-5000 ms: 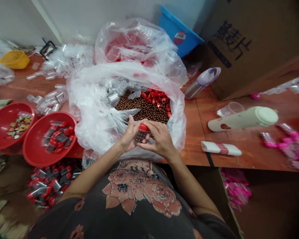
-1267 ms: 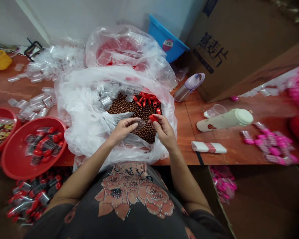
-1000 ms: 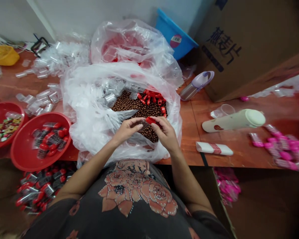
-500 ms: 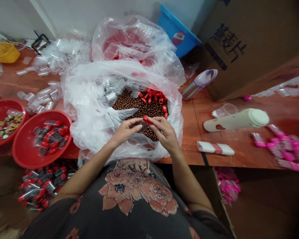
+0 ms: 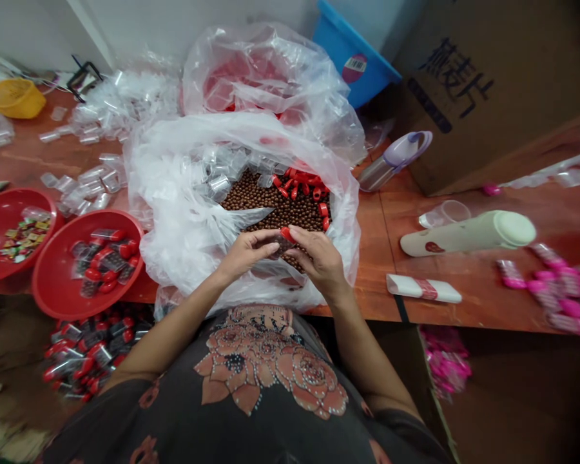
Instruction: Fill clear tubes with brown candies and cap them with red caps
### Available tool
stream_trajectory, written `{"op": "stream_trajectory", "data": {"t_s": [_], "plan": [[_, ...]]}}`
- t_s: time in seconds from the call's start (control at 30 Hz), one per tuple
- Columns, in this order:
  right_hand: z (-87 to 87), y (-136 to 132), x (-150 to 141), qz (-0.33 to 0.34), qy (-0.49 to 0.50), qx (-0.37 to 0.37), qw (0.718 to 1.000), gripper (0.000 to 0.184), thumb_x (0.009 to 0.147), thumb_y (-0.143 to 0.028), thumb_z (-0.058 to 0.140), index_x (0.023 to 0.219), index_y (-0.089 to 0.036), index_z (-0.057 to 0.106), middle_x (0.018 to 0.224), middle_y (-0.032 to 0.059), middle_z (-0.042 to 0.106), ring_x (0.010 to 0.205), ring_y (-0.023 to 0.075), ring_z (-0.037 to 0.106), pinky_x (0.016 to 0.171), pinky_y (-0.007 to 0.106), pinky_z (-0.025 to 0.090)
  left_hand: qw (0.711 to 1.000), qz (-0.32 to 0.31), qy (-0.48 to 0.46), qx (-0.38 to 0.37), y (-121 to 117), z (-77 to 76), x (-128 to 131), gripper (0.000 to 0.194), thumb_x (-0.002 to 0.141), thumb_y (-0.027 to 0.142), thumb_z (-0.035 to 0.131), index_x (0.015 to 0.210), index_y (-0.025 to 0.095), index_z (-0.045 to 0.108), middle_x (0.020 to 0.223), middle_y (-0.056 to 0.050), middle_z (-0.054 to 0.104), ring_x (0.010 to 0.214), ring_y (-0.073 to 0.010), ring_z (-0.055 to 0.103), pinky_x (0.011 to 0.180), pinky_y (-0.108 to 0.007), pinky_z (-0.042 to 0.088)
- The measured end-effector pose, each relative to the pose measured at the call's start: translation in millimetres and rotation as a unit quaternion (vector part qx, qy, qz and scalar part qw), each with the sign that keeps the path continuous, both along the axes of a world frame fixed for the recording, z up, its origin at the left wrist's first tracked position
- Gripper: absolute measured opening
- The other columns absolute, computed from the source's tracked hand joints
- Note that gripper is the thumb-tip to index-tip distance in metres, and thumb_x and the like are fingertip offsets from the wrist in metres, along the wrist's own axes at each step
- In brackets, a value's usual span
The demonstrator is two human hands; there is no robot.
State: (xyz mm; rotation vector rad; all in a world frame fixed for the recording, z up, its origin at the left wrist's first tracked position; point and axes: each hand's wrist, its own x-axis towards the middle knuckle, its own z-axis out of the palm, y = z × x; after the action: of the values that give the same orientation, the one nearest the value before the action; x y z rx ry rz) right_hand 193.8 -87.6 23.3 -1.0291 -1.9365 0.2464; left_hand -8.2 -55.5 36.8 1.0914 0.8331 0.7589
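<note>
My left hand (image 5: 247,252) and my right hand (image 5: 318,261) meet low over the open mouth of a large clear plastic bag (image 5: 174,219). My left fingers grip a small clear bottle (image 5: 283,249), which looks filled with brown balls and is partly hidden by my fingers. My right fingertips pinch a red cap (image 5: 287,234) at the bottle's top. Beneath my hands lies a heap of brown chocolate-like balls (image 5: 275,212). Loose red caps (image 5: 302,183) sit beyond the balls, and empty clear bottles (image 5: 217,185) lie along the bag's inner fold.
Two red basins (image 5: 43,290) on the wooden table (image 5: 377,258) hold sweets and capped bottles. More capped bottles (image 5: 91,354) lie below the table edge. A blue tub (image 5: 352,55), cardboard box (image 5: 488,96), cream flask (image 5: 468,233) and pink packets (image 5: 555,290) stand nearby.
The red cap has passed from above my right hand's fingers to the top of the small bottle. My hands have drawn closer together, and the view has shifted slightly.
</note>
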Motion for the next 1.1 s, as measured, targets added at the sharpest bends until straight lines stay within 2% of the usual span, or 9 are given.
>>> {"op": "stream_trajectory", "data": {"t_s": [0.1, 0.3, 0.47, 0.7, 0.77, 0.83, 0.97, 1.03, 1.1], "plan": [[0.1, -3, -1, -0.003, 0.018, 0.001, 1.0, 0.056, 0.095, -0.012, 0.056, 0.143, -0.04, 0.048, 0.13, 0.0023, 0.069, 0.112, 0.0192, 0.069, 0.09, 0.043, 0.058, 1.0, 0.001, 0.012, 0.002, -2, 1.9, 0, 0.046, 0.076, 0.034, 0.076, 0.118, 0.016, 0.072, 0.116, -0.01, 0.073, 0.087, -0.0146, 0.069, 0.083, -0.032, 0.059], [-0.7, -7, -3, -0.02, 0.067, 0.004, 0.998, 0.059, 0.093, -0.006, 0.056, 0.138, -0.043, 0.054, 0.128, -0.0027, 0.07, 0.108, 0.0182, 0.07, 0.088, 0.042, 0.059, 0.998, -0.007, 0.05, 0.046, -2, 4.9, -2, 0.046, 0.077, 0.035, 0.075, 0.119, 0.016, 0.072, 0.112, -0.011, 0.074, 0.091, -0.0163, 0.069, 0.088, -0.033, 0.057], [1.0, -10, -6, -0.035, 0.072, -0.023, 0.997, 0.05, 0.093, -0.01, 0.057, 0.132, -0.041, 0.06, 0.123, -0.0025, 0.073, 0.103, 0.0191, 0.071, 0.086, 0.043, 0.06, 0.995, -0.019, 0.066, 0.066, -1, 5.7, -5, 0.044, 0.078, 0.037, 0.073, 0.118, 0.016, 0.073, 0.109, -0.01, 0.075, 0.088, -0.0161, 0.068, 0.086, -0.032, 0.056], [4.5, -13, -7, -0.037, 0.055, -0.06, 0.996, 0.041, 0.096, -0.016, 0.053, 0.127, -0.04, 0.065, 0.124, -0.002, 0.073, 0.104, 0.0216, 0.071, 0.09, 0.049, 0.058, 0.997, -0.023, 0.055, 0.05, -2, 9.0, -5, 0.043, 0.077, 0.036, 0.074, 0.116, 0.018, 0.074, 0.112, -0.01, 0.074, 0.089, -0.0166, 0.068, 0.081, -0.031, 0.057], [4.7, -13, -9, -0.038, 0.052, -0.057, 0.996, 0.042, 0.097, -0.018, 0.053, 0.132, -0.039, 0.061, 0.124, -0.0007, 0.073, 0.106, 0.0217, 0.07, 0.091, 0.048, 0.057, 0.998, -0.014, 0.041, 0.034, -3, 9.1, -4, 0.043, 0.077, 0.035, 0.074, 0.116, 0.017, 0.074, 0.111, -0.01, 0.074, 0.087, -0.0163, 0.068, 0.081, -0.032, 0.057], [3.5, -13, -11, -0.041, 0.039, -0.044, 0.997, 0.051, 0.095, -0.024, 0.06, 0.143, -0.038, 0.05, 0.128, 0.0021, 0.071, 0.11, 0.0233, 0.068, 0.094, 0.047, 0.056, 0.999, 0.005, 0.028, 0.018, -5, 8.0, -2, 0.044, 0.077, 0.035, 0.074, 0.117, 0.017, 0.073, 0.111, -0.01, 0.074, 0.088, -0.0164, 0.068, 0.082, -0.033, 0.058], [-4.1, -11, -17, -0.037, -0.001, -0.022, 0.999, 0.092, 0.084, -0.039, 0.074, 0.158, -0.031, 0.02, 0.14, 0.0102, 0.062, 0.12, 0.0289, 0.061, 0.1, 0.051, 0.052, 0.998, 0.059, 0.006, -0.009, -10, 2.1, 5, 0.045, 0.076, 0.035, 0.076, 0.116, 0.016, 0.071, 0.113, -0.01, 0.073, 0.092, -0.0172, 0.068, 0.082, -0.032, 0.058], [-9.0, -10, -18, -0.039, -0.016, -0.02, 0.999, 0.098, 0.084, -0.041, 0.074, 0.159, -0.029, 0.012, 0.142, 0.0121, 0.059, 0.122, 0.0299, 0.059, 0.101, 0.052, 0.052, 0.997, 0.078, -0.001, -0.025, -12, -1.8, 8, 0.045, 0.076, 0.035, 0.076, 0.116, 0.016, 0.07, 0.111, -0.009, 0.073, 0.091, -0.0167, 0.067, 0.077, -0.029, 0.058], [-12.9, -8, -18, -0.044, -0.03, -0.017, 0.998, 0.096, 0.086, -0.041, 0.072, 0.159, -0.029, 0.011, 0.142, 0.0126, 0.058, 0.122, 0.0303, 0.058, 0.101, 0.053, 0.051, 0.995, 0.094, -0.006, -0.036, -14, -5.5, 12, 0.044, 0.076, 0.034, 0.076, 0.115, 0.016, 0.069, 0.108, -0.008, 0.073, 0.087, -0.0152, 0.067, 0.072, -0.027, 0.057]]}}
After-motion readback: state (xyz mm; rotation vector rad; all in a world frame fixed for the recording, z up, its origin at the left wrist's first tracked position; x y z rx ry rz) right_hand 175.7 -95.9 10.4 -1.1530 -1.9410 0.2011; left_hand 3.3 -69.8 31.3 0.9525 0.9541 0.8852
